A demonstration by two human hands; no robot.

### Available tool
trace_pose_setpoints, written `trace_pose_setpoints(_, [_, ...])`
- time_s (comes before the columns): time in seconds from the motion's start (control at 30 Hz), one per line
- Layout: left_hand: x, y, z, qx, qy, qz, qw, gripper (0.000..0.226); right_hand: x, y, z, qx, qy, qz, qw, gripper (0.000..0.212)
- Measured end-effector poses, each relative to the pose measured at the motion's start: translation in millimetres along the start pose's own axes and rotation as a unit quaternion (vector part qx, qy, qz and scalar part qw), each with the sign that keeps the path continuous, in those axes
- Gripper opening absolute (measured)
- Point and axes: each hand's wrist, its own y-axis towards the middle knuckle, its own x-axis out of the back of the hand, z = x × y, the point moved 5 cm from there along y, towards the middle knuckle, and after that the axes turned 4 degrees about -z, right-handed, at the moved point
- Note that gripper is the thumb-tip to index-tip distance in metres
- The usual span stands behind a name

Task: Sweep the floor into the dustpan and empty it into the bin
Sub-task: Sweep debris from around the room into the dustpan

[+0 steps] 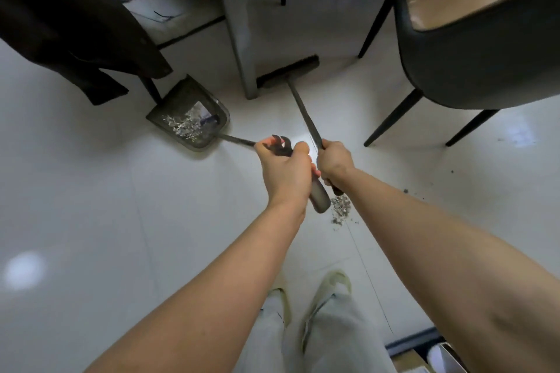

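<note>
My left hand grips the long handle of a dark dustpan, which rests on the white floor to the left and holds grey shreds and a scrap of paper. My right hand grips the broom stick. The broom's dark head reaches under the grey table, beside its leg. A small pile of grey debris lies on the floor just below my hands, and a few dark specks are scattered to the right.
A grey table leg stands between dustpan and broom head. A dark chair with a beige seat stands at the right on thin black legs. A dark garment hangs at the upper left. My feet are below.
</note>
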Motion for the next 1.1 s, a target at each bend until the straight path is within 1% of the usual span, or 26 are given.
trace_pose_setpoints(0.13, [-18.1,6.0,6.6,0.010,0.025,-0.009,1.000,0.032,-12.8,20.2,7.3,-0.003,0.018,0.055,0.998,0.030])
trace_pose_setpoints(0.17, [-22.0,5.3,7.8,0.012,0.026,-0.012,1.000,0.032,-9.5,19.5,3.3,0.007,0.000,0.061,0.998,0.030])
trace_pose_setpoints(0.27, [-31.9,3.2,8.1,0.022,0.010,-0.025,0.999,0.028,17.0,14.9,-26.0,0.028,-0.124,0.061,0.990,0.040])
trace_pose_setpoints(0.37, [-31.1,4.5,11.4,0.037,-0.014,-0.074,0.997,0.030,63.9,8.1,-63.1,0.010,-0.191,0.070,0.979,0.044])
trace_pose_setpoints(0.43, [-31.1,1.2,13.2,0.036,-0.005,-0.103,0.994,0.030,94.2,0.1,-83.8,0.007,-0.189,0.074,0.979,0.047])
trace_pose_setpoints(0.53, [-31.4,-4.1,11.3,0.021,0.018,-0.125,0.992,0.027,112.4,-12.6,-103.8,0.003,-0.140,0.066,0.988,0.049])
trace_pose_setpoints(0.6, [-26.5,-2.7,10.1,0.013,0.025,-0.144,0.989,0.025,110.1,-14.2,-105.1,0.008,-0.110,0.059,0.992,0.049])
trace_pose_setpoints(0.7, [-16.8,0.0,11.3,-0.002,0.057,-0.149,0.987,0.022,98.3,-0.3,-83.2,0.037,-0.088,0.074,0.993,0.047])
trace_pose_setpoints(0.77, [-9.2,-1.2,13.6,-0.007,0.086,-0.147,0.985,0.021,87.4,11.1,-62.3,0.048,-0.109,0.095,0.988,0.046])
trace_pose_setpoints(0.9, [0.7,-2.6,10.7,-0.015,0.099,-0.161,0.982,0.020,74.0,14.0,-45.3,0.011,-0.172,0.131,0.976,0.044])
trace_pose_setpoints(1.0, [0.7,-4.6,-0.2,-0.018,0.100,-0.171,0.980,0.018,81.1,-8.1,-60.3,-0.002,-0.198,0.141,0.970,0.041])
trace_pose_setpoints(1.1, [1.1,-19.5,-19.5,-0.022,0.089,-0.191,0.977,0.011,102.2,-54.3,-91.0,-0.031,-0.204,0.152,0.967,0.038])
